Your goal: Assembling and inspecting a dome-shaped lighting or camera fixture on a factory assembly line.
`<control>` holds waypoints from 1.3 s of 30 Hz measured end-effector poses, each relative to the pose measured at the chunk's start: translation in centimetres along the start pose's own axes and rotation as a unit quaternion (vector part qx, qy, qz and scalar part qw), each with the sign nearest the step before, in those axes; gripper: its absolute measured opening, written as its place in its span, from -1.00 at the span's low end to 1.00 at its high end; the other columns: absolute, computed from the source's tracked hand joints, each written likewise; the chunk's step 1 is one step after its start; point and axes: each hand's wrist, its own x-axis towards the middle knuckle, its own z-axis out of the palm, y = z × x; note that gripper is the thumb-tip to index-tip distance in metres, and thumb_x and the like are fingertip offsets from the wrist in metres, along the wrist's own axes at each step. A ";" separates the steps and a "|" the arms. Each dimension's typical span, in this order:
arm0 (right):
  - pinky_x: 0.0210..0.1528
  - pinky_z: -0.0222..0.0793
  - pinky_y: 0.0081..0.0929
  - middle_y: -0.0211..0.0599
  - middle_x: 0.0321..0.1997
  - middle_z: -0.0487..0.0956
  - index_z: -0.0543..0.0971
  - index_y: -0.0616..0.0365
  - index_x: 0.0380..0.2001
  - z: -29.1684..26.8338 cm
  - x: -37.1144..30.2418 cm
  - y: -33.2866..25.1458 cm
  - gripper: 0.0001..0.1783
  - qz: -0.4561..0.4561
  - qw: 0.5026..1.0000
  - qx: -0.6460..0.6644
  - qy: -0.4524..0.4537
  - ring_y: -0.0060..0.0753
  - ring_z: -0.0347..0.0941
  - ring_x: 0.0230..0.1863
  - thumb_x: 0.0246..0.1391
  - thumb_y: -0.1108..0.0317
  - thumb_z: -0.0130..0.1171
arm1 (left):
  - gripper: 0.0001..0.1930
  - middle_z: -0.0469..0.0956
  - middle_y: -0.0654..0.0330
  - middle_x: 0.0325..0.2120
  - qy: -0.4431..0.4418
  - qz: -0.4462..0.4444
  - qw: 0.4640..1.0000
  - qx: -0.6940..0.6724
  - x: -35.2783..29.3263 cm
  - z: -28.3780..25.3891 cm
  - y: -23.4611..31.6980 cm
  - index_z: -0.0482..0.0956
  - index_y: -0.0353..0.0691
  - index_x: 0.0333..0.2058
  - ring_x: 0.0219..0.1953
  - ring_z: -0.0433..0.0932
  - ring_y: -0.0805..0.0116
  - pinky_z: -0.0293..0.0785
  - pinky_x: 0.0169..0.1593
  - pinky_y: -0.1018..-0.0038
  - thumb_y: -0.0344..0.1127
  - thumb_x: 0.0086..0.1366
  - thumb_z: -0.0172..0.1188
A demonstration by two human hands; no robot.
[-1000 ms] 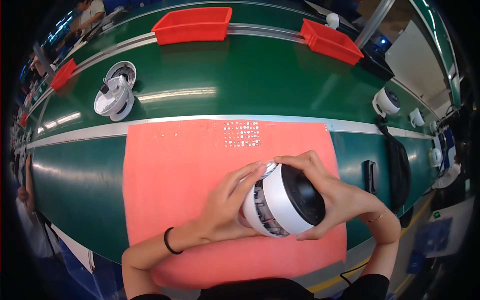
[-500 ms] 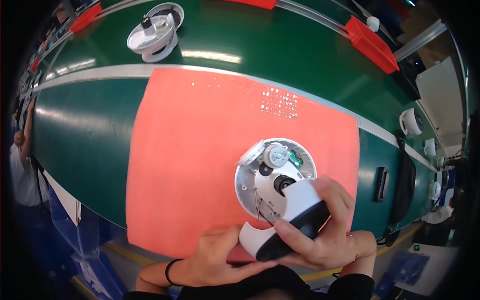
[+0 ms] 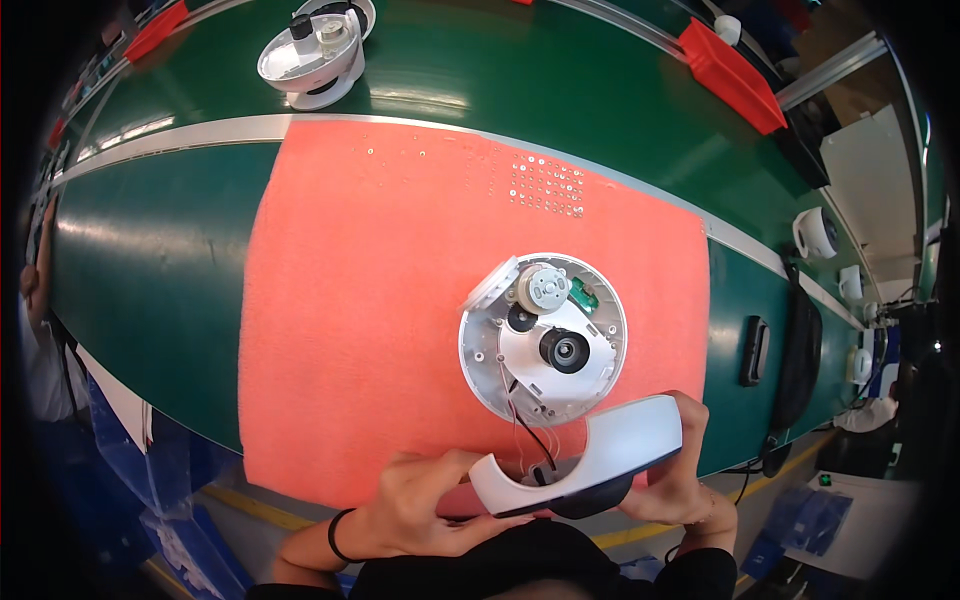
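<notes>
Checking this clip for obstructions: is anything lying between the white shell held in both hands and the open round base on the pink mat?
Nothing solid does. The white shell, held by the left hand and right hand, sits just near of the round base on the pink mat. Only thin wires run between the two; the small screws lie far beyond.

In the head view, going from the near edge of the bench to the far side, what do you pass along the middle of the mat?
White curved housing shell held in both hands → open round base with motor → rows of small screws → grey strip → second round unit.
</notes>
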 end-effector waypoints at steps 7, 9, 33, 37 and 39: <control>-0.55 0.32 -0.57 -0.11 -0.39 0.46 0.14 0.31 -0.22 1.0 0.2 1.1 -0.36 -0.076 0.996 -0.013 0.054 -0.34 0.44 -0.51 -0.32 0.61 0.36 | -0.60 0.60 0.13 -0.51 0.012 0.001 1.000 0.011 0.8 0.0 -0.1 0.49 -0.33 -0.31 -0.51 0.62 0.34 0.52 -0.43 0.53 -0.34 -0.15 0.44; -0.53 0.34 -0.56 -0.11 -0.39 0.46 0.15 0.31 -0.23 0.6 0.2 1.1 -0.36 -0.076 0.997 0.008 0.013 -0.33 0.46 -0.48 -0.32 0.59 0.37 | -0.60 0.59 0.13 -0.55 0.031 0.001 0.999 0.007 0.9 0.2 -0.2 0.50 -0.32 -0.35 -0.54 0.61 0.39 0.50 -0.45 0.57 -0.31 -0.15 0.46; -0.24 0.50 -0.54 -0.12 -0.08 0.47 0.08 0.19 0.07 -2.8 9.4 -1.1 -0.35 0.246 0.928 0.265 -0.087 -0.41 0.51 -0.13 0.00 0.47 0.22 | -0.53 0.61 0.05 -0.40 -0.049 -0.347 0.890 -0.290 7.3 -6.6 1.3 0.48 -0.43 -0.21 -0.37 0.64 0.32 0.57 -0.34 0.53 -0.03 0.21 0.19; -0.12 0.48 -0.41 -0.02 -0.12 0.44 0.12 0.21 -0.04 -3.5 7.0 -1.1 -0.30 0.053 0.987 0.014 -0.149 -0.31 0.52 -0.16 -0.16 0.49 0.37 | -0.49 0.62 0.08 -0.53 -0.004 -0.131 0.991 -0.020 4.0 -3.7 0.5 0.49 -0.43 -0.23 -0.51 0.64 0.37 0.56 -0.38 0.54 -0.20 -0.08 0.45; -0.17 0.48 -0.47 -0.07 -0.29 0.51 0.29 0.27 -0.18 -3.4 6.4 -1.3 -0.43 0.033 0.993 0.005 -0.115 -0.32 0.55 -0.28 -0.20 0.39 0.41 | -0.53 0.61 0.08 -0.54 0.008 -0.116 0.993 -0.011 3.4 -3.2 0.8 0.49 -0.43 -0.28 -0.48 0.65 0.34 0.57 -0.36 0.55 -0.24 -0.09 0.46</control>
